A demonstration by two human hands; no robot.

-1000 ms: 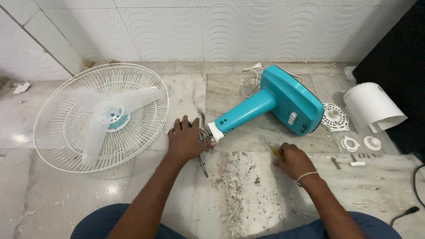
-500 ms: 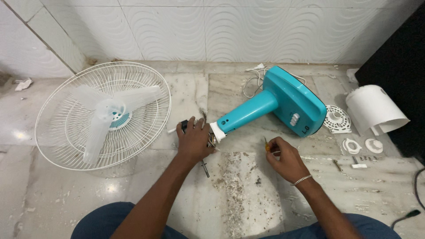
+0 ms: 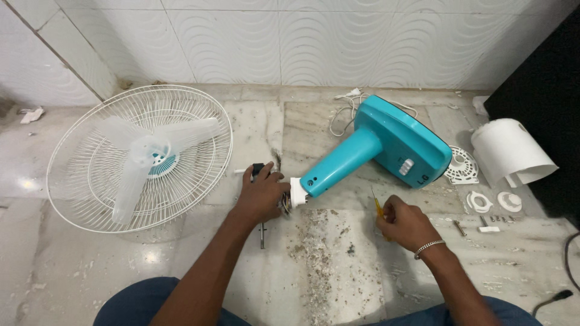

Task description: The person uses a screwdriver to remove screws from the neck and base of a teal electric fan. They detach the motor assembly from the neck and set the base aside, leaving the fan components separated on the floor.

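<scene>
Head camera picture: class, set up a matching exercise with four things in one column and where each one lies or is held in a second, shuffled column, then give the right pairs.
Things
1. fan guard with blades
2. teal fan stand
3. yellow-handled screwdriver
4. white motor cover

Places
A. held in the right hand
B. far right, by the dark panel
C. flat on the floor, far left
D. lying in the middle, its neck end at the left hand

Pairs: 1-C, 2-D, 3-A, 4-B

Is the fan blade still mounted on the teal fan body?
No: the blade lies inside the white grille on the floor, well apart from the teal body.
</scene>
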